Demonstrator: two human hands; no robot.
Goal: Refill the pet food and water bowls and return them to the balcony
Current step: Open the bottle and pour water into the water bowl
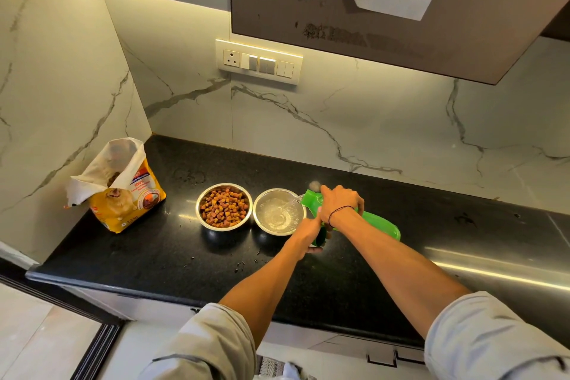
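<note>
Toward the worktop's left corner the opened kibble bag is standing; the filled food bowl is touching the water bowl mid-worktop. The left hand is pinching the cap, the right hand is wrapping the tilted green bottle, pouring. Judgement: hold the spout low over the bowl's centre and level off before the rim.

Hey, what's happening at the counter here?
A person is pouring water from a tipped green bottle into a steel bowl on the black counter. The right hand grips the bottle near its neck, while the left hand holds something dark green beside the bowl, likely the cap. The bowl is partly filled. Right next to it, a second bowl already holds kibble, and the opened food bag stands farther left.
</note>
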